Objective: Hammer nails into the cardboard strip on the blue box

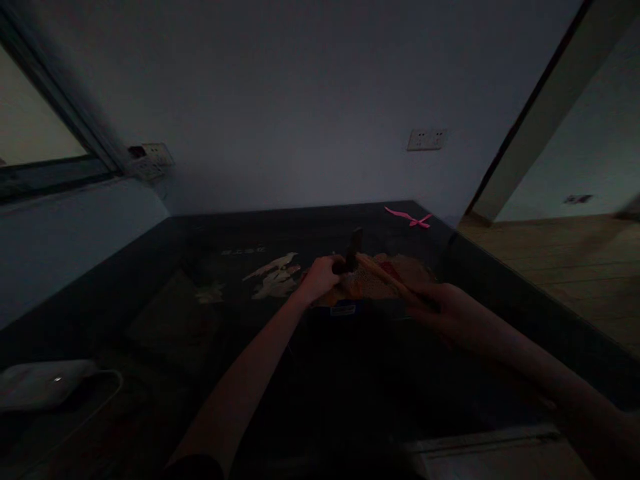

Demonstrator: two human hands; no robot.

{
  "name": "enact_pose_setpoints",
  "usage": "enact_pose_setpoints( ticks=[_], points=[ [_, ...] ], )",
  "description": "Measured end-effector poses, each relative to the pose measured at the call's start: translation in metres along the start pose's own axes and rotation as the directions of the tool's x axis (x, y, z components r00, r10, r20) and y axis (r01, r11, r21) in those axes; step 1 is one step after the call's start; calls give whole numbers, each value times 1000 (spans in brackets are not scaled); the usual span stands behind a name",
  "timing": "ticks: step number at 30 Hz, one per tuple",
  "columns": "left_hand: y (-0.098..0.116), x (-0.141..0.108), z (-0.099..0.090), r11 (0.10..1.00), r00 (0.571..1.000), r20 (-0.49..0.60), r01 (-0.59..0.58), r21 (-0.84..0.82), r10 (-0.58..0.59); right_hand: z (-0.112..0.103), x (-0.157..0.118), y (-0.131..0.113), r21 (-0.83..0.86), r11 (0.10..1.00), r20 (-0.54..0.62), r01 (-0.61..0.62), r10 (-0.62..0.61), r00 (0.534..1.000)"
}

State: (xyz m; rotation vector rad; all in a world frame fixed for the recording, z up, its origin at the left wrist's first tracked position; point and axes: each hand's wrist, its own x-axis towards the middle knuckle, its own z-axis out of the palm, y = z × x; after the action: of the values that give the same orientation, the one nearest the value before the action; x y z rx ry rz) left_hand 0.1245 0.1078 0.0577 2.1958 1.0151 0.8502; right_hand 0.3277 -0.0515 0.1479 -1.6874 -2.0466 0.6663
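My right hand is closed round the wooden handle of a hammer. Its dark head stands at the handle's far end, in the middle of the view. Close against that head, my left hand has its fingers bent together. Whatever they hold, if anything, is lost in the dark. Below both hands lies a brown and orange patterned area, with a small blue label at its near edge; I cannot tell whether it is a separate piece.
The dark tabletop bears a pale printed bird picture. A pink ribbon lies at the back right. A white box with a cable sits at the left. Wall sockets are behind. Wooden floor shows at right.
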Motion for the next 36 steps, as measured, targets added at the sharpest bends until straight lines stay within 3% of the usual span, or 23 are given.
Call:
enact_pose_setpoints(
  ticks=[7,12,20,26,31,36],
  points=[
    [0,1,0,1000,1000,-5,-5,-10,5,-3,0,3,71,997,-46,15,-12,999],
    [3,-1,-2,1000,1000,2,-2,24,2,2,2,10,26,1000,-15,0,0,1000],
    [1,0,0,1000,1000,0,7,7,-7,-1,2,6,23,999,-61,33,-32,998],
    [5,-1,-2,999,1000,-5,18,27,-18,-1,3,4,-23,1000,-7,0,0,1000],
    [-1,1,0,1000,1000,-7,10,15,-10,-6,1,1,0,999,-45,48,-48,998],
    [2,0,-1,1000,1000,4,-4,30,4,0,3,5,-45,999,11,-25,26,1000]
  ],
)
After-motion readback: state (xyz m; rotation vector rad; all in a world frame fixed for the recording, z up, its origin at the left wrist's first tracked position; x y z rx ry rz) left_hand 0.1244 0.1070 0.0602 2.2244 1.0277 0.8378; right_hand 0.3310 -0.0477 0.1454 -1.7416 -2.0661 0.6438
